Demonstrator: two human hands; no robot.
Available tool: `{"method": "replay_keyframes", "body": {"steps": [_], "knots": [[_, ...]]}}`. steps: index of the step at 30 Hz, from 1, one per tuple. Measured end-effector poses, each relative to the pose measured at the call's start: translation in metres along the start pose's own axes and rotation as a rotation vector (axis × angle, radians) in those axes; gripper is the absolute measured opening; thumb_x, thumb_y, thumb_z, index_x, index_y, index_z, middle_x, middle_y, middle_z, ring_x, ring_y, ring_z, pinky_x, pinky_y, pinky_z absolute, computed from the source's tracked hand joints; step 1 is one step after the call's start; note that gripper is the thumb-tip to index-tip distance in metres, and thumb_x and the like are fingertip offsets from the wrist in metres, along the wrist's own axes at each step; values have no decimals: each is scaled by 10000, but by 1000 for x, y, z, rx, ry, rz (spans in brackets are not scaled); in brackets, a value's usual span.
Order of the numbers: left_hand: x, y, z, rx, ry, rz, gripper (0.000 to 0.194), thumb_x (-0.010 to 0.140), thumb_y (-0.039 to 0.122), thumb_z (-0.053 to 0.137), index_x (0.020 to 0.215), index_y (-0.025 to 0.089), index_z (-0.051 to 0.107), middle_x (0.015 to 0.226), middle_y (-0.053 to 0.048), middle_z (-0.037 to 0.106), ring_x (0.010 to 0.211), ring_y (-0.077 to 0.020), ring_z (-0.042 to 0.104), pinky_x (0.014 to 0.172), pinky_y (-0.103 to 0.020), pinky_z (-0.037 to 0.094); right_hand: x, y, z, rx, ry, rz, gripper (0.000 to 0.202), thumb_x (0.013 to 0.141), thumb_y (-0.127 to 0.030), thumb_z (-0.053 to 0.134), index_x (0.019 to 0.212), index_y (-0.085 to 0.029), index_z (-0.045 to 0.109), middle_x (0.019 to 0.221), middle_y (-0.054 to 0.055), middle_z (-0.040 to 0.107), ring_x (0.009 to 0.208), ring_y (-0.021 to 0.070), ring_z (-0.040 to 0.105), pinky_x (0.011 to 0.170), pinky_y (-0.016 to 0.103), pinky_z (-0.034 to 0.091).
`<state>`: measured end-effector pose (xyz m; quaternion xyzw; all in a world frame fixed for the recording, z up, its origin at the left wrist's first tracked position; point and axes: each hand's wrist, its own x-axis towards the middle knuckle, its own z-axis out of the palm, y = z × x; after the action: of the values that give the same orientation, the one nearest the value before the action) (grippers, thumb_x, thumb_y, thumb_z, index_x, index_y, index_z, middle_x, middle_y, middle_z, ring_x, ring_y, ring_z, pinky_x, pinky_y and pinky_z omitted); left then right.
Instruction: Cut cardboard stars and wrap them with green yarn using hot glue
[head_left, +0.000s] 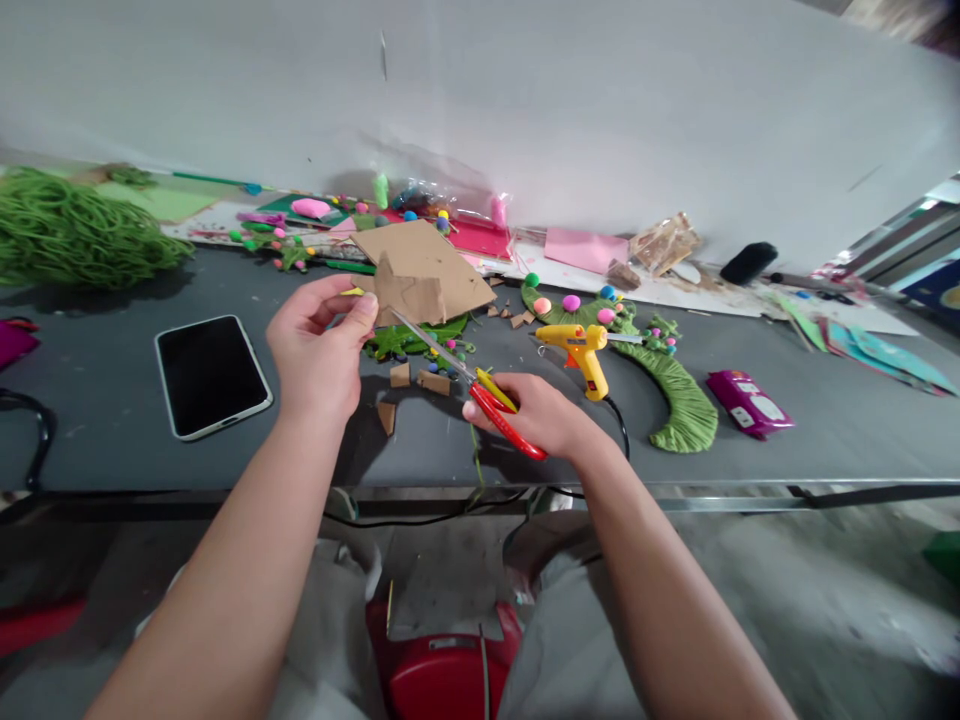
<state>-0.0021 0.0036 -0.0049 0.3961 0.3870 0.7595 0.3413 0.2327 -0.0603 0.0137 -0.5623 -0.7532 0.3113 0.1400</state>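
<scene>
My left hand (322, 335) is closed in a pinch on a small torn-looking piece of brown cardboard (416, 295). A bit of yellow (352, 292) shows by its fingers; what it is I cannot make out. In my right hand (536, 410) are scissors (491, 395) with red and yellow handles, their blades pointing up and left to the cardboard's lower edge. Behind the piece lies a larger cardboard sheet (442, 260). Small cardboard offcuts (433, 382) and a green decorated shape (405, 340) lie below the blades.
A yellow glue gun (574, 350) rests right of the scissors, beside a curved green yarn-wrapped piece (679, 400) and a purple packet (748, 404). On the left are a tablet-like device (212, 375) and green yarn (75, 230). Pompoms and coloured paper (585, 248) line the wall.
</scene>
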Motion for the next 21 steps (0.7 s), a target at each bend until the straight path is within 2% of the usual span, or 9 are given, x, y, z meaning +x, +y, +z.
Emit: {"method": "replay_keyframes", "body": {"steps": [5, 21], "knots": [[0, 0, 0, 3, 6, -11, 273, 625, 236, 907, 859, 258, 768, 729, -4, 689, 630, -131, 639, 535, -239, 519, 0, 1, 0, -13, 0, -14, 554, 838, -758, 555, 754, -212, 521, 726, 0, 553, 658, 135, 446, 611, 253, 306], [-1, -2, 1, -25, 3, -10, 295, 616, 216, 909, 874, 245, 769, 718, -3, 695, 633, -131, 645, 524, -238, 503, -1, -1, -1, 27, 0, 6, 505, 812, -703, 623, 754, -205, 557, 730, 1, 557, 674, 141, 461, 625, 259, 304]]}}
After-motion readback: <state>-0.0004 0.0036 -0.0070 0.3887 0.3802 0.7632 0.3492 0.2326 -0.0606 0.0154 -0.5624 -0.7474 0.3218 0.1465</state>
